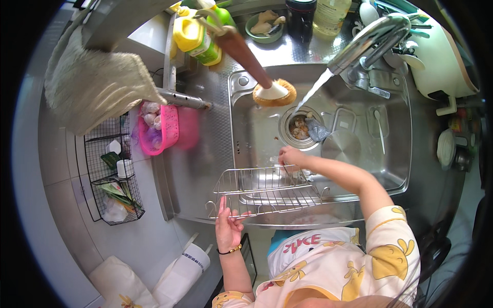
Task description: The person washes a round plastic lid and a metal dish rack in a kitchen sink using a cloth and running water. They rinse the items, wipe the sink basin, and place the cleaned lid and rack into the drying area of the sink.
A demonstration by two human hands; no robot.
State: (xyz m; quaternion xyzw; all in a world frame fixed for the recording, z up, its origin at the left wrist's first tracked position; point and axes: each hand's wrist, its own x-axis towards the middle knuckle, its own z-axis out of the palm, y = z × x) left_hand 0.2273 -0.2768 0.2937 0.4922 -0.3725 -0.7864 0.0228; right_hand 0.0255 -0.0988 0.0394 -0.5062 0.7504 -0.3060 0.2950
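A stainless wire rack is held tilted over the front rim of the steel sink. My left hand supports its near left end, with the fingers around the wires and one finger pointing up along them. At the rack's far edge is my right hand, its fingers curled down by the wires; whether it pinches the rack or a small pale thing beside it is unclear. Water runs from the chrome faucet into the drain basket, which holds food scraps. A grey scouring cloth lies at the drain's edge.
A round metal lid, clear plastic containers and a white spoon lie in the sink's right half. A wooden-handled brush hangs overhead. On the left are a pink basket of garlic, a yellow detergent bottle and a hanging towel.
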